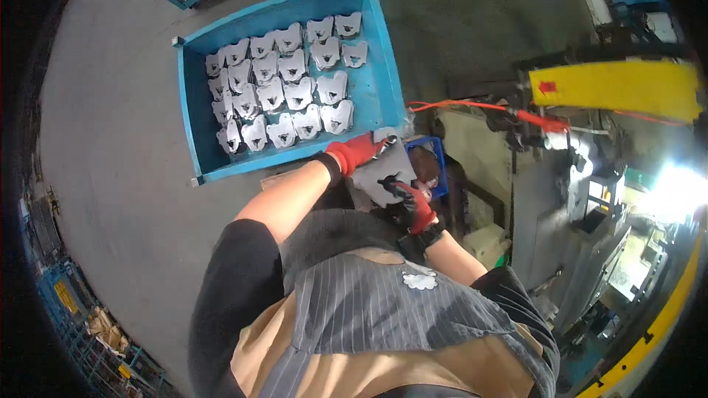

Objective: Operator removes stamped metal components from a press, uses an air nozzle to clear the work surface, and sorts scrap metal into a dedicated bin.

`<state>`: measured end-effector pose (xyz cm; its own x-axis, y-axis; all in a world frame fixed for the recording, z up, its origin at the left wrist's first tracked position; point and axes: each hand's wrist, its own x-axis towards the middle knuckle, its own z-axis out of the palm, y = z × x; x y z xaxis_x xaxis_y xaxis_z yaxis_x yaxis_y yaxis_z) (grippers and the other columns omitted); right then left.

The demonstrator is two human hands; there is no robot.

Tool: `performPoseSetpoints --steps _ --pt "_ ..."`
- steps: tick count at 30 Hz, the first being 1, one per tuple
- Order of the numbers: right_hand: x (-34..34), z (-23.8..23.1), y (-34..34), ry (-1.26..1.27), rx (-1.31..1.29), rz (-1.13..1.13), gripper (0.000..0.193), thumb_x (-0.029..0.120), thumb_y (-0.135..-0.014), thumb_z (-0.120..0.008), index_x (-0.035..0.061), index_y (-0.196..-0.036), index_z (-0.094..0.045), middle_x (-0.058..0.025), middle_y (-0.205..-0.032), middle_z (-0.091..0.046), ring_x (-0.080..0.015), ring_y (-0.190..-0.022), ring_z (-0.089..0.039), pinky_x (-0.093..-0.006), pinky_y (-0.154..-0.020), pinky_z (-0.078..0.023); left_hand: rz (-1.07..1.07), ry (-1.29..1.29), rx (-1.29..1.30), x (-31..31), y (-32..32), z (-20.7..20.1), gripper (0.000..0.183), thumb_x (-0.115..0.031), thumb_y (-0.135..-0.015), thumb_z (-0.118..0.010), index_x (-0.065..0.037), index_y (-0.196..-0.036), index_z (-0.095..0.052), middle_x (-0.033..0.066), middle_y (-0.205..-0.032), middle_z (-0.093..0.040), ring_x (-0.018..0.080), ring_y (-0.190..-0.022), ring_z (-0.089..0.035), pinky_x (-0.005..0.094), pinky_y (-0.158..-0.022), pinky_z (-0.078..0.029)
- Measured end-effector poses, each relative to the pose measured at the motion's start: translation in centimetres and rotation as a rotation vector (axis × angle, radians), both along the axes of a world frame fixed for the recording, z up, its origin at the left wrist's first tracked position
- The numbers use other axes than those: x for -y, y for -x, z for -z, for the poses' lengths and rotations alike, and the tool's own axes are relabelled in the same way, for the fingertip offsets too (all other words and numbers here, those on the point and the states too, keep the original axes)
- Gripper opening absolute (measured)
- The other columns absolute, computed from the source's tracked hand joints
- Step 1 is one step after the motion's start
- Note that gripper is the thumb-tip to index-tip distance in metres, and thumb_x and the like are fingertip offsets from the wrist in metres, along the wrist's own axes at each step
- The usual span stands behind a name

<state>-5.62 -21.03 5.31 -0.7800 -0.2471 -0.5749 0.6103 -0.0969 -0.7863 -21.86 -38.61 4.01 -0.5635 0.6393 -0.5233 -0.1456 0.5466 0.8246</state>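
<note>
A flat grey sheet-like surface (380,173) lies in front of my body, between my two gloved hands. My left hand (355,153), in a red glove with dark fingertips, reaches across its far side. Those fingers are closed at a small light-grey metal plate (383,133) by the bin's near right corner. My right hand (414,205), in a red and black glove, is over the sheet's right side with its fingers curled in. Whatever is in the right fingers is too small and dark to make out.
Beyond my left hand stands a large blue bin (295,149) with rows of stacked grey metal plates (299,92). A small blue crate (440,169) with brown contents sits right of my hands. Further right are machinery, an orange cable (472,105) and a yellow beam (616,91).
</note>
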Motion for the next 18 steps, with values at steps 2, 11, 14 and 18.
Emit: performPoseSetpoints --steps 2,11,14,18 --pt "3.1 1.9 3.6 0.239 0.35 0.226 0.037 0.0 -0.082 -0.051 0.0038 -0.119 -0.052 -0.0059 -0.112 -0.058 -0.0126 -0.094 -0.055 -0.0262 -0.071 -0.047 -0.139 0.15 0.024 2.8 2.1 4.5 0.065 -0.047 -0.087 -0.046 0.002 -0.129 -0.034 0.0237 -0.114 -0.055 0.0354 -0.107 -0.053 0.0388 -0.089 -0.041" --pt "5.7 23.0 19.0 0.377 0.422 0.499 0.029 0.018 -0.083 -0.057 0.0043 -0.108 -0.058 -0.0079 -0.106 -0.06 -0.0216 -0.091 -0.06 -0.0327 -0.078 -0.051 -0.801 0.386 0.031 14.9 2.7 23.0 0.062 -0.034 -0.087 -0.054 0.005 -0.13 -0.033 0.0262 -0.126 -0.046 0.0334 -0.117 -0.046 0.0356 -0.096 -0.037" --pt "5.2 29.9 25.1 0.413 0.387 0.495 0.03 0.019 -0.084 -0.053 0.0026 -0.109 -0.056 -0.0088 -0.105 -0.059 -0.0238 -0.092 -0.06 -0.0365 -0.078 -0.051 -0.8 0.519 -0.082 17.3 -1.2 32.6 0.06 -0.036 -0.085 -0.053 0.002 -0.128 -0.037 0.022 -0.117 -0.054 0.0353 -0.109 -0.051 0.0392 -0.094 -0.038" --pt "4.0 41.9 32.4 0.302 0.31 0.533 0.03 0.016 -0.083 -0.054 0.0048 -0.111 -0.055 -0.0085 -0.106 -0.058 -0.0236 -0.092 -0.06 -0.0382 -0.077 -0.051 -0.45 0.757 -0.131 17.5 0.1 35.7 0.061 -0.039 -0.083 -0.052 -0.002 -0.129 -0.036 0.0181 -0.114 -0.055 0.0328 -0.109 -0.05 0.0403 -0.098 -0.033"
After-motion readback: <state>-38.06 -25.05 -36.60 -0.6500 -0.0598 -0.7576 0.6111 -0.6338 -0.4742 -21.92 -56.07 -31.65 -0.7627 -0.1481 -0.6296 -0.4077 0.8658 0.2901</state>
